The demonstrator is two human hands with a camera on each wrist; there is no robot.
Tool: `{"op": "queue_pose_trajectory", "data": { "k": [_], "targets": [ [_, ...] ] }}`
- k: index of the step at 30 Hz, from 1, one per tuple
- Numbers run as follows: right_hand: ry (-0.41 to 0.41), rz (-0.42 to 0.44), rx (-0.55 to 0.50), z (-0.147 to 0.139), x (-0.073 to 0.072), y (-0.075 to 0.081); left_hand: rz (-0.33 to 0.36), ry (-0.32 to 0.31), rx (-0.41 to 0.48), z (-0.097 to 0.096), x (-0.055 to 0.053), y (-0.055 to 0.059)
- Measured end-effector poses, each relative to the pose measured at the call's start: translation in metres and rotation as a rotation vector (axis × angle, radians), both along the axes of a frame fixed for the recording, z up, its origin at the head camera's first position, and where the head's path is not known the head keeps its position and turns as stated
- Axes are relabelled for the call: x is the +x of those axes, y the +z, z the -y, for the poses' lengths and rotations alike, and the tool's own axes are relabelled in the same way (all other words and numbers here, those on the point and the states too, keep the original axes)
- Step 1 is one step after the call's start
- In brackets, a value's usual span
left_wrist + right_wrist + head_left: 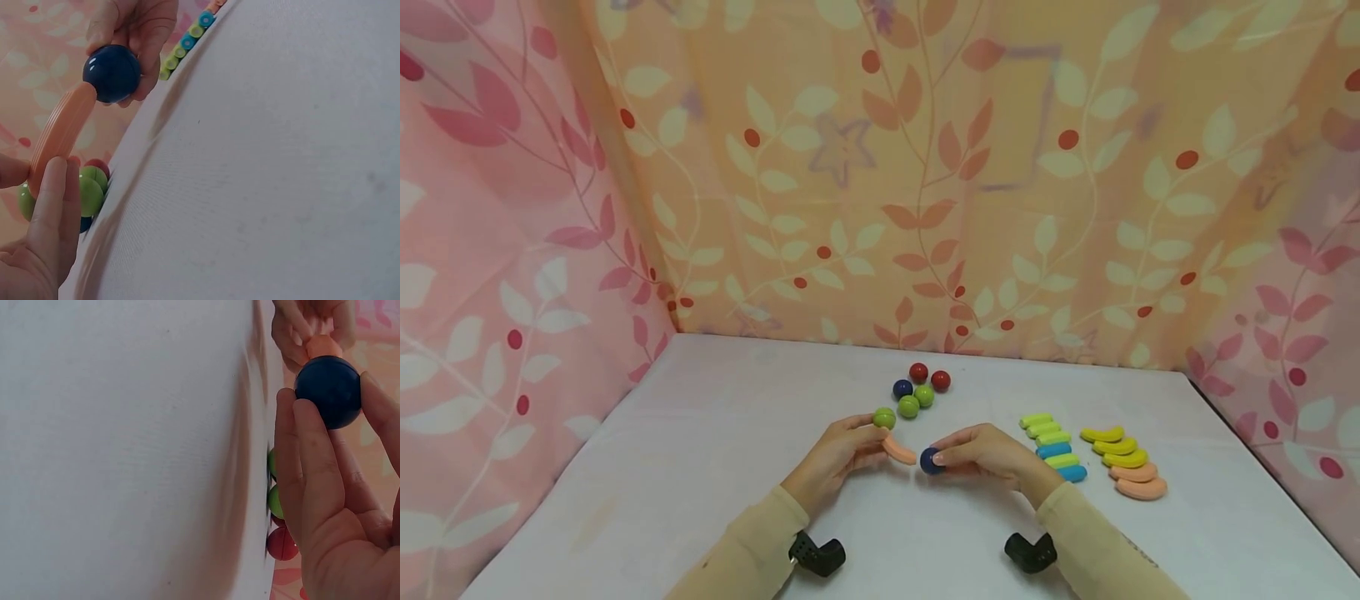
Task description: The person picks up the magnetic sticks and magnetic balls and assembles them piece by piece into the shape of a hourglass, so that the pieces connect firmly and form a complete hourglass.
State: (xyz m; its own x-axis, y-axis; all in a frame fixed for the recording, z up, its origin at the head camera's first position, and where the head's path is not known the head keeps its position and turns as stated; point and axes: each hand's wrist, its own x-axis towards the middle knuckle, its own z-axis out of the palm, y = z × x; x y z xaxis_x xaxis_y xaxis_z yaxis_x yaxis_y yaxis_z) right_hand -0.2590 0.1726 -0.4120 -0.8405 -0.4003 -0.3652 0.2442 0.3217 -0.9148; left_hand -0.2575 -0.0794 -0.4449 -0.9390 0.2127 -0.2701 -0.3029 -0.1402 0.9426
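Observation:
My left hand (842,450) pinches a peach-coloured toy banana (898,451) between thumb and fingers, its free end pointing right. My right hand (985,457) holds a dark blue ball (932,461) by the fingertips, just right of that end. In the left wrist view the banana (62,128) meets the outline of the blue ball (112,74); whether they touch I cannot tell. From the right wrist, the ball (329,392) hides most of the banana (322,345). A green ball (884,417) sits just beyond my left fingertips.
Behind the hands lie two red balls (918,372), another blue ball (902,389) and two more green balls (908,407). To the right, a column of green and blue short sticks (1054,450) runs beside yellow and peach toy bananas (1120,458). Patterned curtains (865,208) enclose the white table (700,417).

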Motion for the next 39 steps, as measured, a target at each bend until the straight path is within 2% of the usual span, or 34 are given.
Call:
{"op": "queue_pose_trajectory", "data": {
  "k": [7, 20, 26, 34, 39],
  "targets": [
    [0.024, -0.001, -0.003, 0.003, 0.000, -0.002, 0.025, 0.008, -0.013, -0.001, 0.000, 0.001],
    [-0.051, 0.005, -0.034, 0.005, 0.003, -0.004, 0.031, 0.040, 0.063, -0.004, 0.003, 0.002],
    [-0.068, -0.033, -0.007, 0.010, 0.005, -0.006, 0.019, 0.000, 0.091, -0.005, 0.004, 0.001],
    [-0.133, -0.071, 0.030, 0.018, 0.007, -0.008, 0.015, -0.048, 0.120, -0.007, 0.006, 0.004],
    [-0.159, -0.083, 0.031, 0.021, 0.010, -0.007, 0.027, -0.043, 0.179, -0.010, 0.010, 0.006]
  ]
}}
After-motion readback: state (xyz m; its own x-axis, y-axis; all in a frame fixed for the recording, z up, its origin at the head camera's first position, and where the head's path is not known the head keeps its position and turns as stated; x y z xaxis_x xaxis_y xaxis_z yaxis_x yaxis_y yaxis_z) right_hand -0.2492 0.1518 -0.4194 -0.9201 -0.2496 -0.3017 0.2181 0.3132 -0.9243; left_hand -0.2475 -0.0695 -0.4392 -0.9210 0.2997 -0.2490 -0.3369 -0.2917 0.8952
